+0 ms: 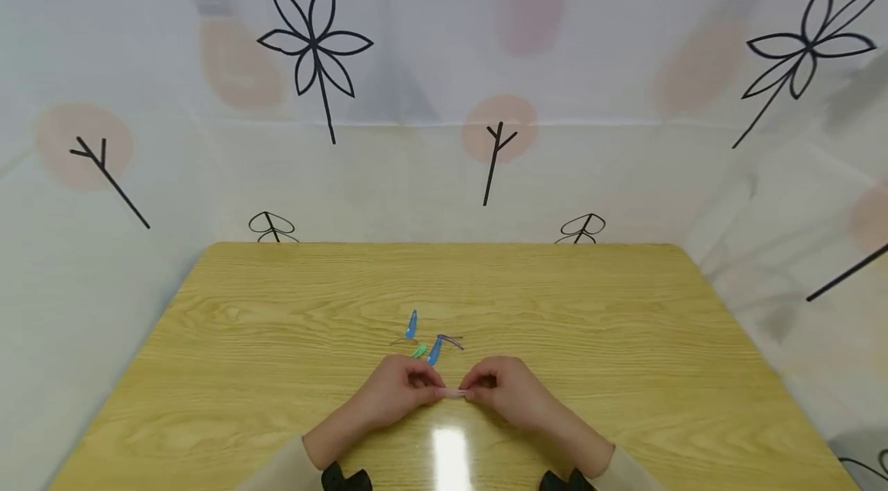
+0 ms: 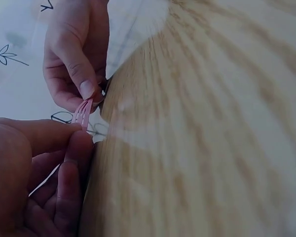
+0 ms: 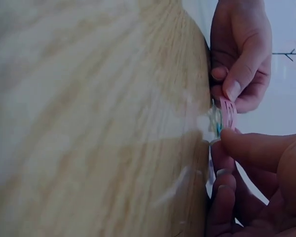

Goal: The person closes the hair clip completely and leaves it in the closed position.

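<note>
Pale sleeves (image 1: 276, 468) and black wrist mounts (image 1: 347, 479) frame the foreground, while a flower-printed cloth (image 1: 416, 183) rises beyond the far edge of a wood-grain table (image 1: 312, 283). Midway between the table's left and right edges, well apart from the far edge, the left hand (image 1: 401, 392) and right hand (image 1: 509, 394) face each other, each pinching one end of a slotted pink clip (image 1: 454, 393), probably for hair. Whether it touches the tabletop cannot be told. Good handling likely calls for a light, even pinch at the very ends, with the middle left free and both sides level so the thin piece neither twists nor slips; force from one side alone could spring it loose. Just beyond the hands, toward the far edge, lie two blue clips (image 1: 435, 351), a smaller green clip (image 1: 419, 351) and, thinnest of all, a purple strand (image 1: 454, 341), best left undisturbed.
</note>
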The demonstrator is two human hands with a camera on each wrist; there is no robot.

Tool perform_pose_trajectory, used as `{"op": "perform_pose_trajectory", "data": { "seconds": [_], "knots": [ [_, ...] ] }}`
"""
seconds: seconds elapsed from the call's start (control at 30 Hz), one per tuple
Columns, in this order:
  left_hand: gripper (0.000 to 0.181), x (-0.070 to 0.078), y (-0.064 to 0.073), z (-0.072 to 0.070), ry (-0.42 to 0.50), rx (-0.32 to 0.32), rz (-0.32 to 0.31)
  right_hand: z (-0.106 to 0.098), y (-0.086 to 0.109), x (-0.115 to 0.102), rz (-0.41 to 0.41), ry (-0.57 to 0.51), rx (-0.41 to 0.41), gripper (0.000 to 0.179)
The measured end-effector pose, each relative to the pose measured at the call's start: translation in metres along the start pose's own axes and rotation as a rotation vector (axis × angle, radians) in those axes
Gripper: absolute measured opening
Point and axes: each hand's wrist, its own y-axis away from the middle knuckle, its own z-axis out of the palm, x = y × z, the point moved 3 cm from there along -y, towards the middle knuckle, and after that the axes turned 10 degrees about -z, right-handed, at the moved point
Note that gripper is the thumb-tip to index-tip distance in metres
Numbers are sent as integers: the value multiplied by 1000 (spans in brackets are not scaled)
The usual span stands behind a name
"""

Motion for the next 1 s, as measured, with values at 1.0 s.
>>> {"op": "perform_pose_trajectory", "data": {
  "seconds": [1.0],
  "knots": [
    [8, 1, 0, 1, -33, 53, -15, 2, -5, -5, -59, 27, -62, 8]
  ]
}}
